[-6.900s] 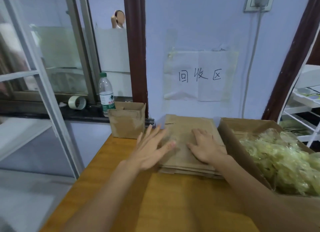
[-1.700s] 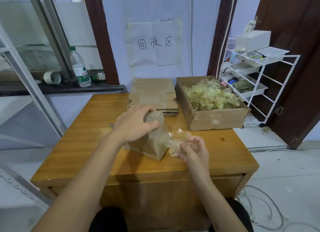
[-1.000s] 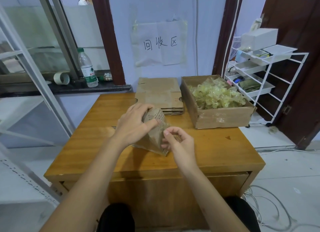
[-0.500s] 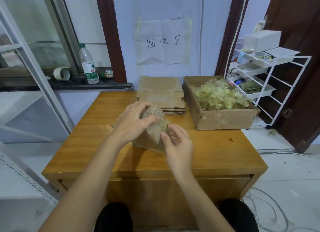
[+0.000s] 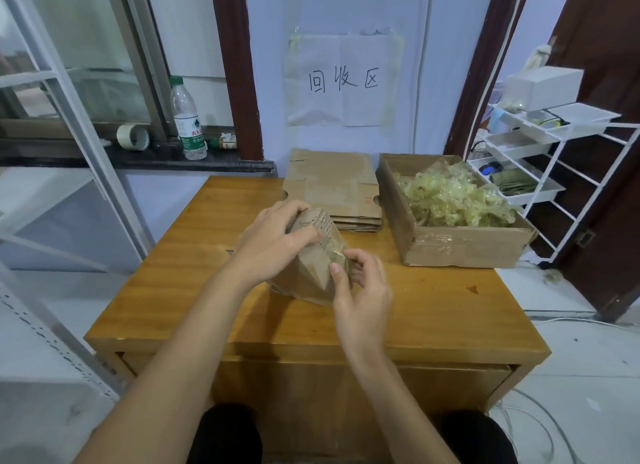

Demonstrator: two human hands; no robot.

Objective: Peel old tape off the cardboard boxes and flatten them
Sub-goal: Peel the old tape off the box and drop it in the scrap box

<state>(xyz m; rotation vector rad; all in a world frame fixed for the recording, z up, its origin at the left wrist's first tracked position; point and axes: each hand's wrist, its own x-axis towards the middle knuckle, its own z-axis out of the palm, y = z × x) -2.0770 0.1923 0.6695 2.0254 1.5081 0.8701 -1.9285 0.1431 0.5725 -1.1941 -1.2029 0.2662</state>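
Note:
A small brown cardboard box (image 5: pixel 313 273) stands tilted on the wooden table (image 5: pixel 433 311), near its middle. My left hand (image 5: pixel 273 241) grips the box from the top and left side. Crinkled clear tape (image 5: pixel 336 250) sticks to the box's right face. My right hand (image 5: pixel 362 290) has its thumb and fingertips on that tape at the box's right edge; whether they pinch it cannot be made out. A stack of flattened cardboard boxes (image 5: pixel 332 186) lies at the table's far edge against the wall.
An open cardboard box (image 5: pixel 467 247) full of crumpled yellowish tape sits at the table's right. A water bottle (image 5: pixel 187 120) and a tape roll (image 5: pixel 133 137) stand on the left window sill. A white wire rack (image 5: pixel 540 158) stands to the right.
My right hand, which earlier held a pulled-off strip of tape out to the right, has come back to the box's right face. My left hand keeps its hold on the box.

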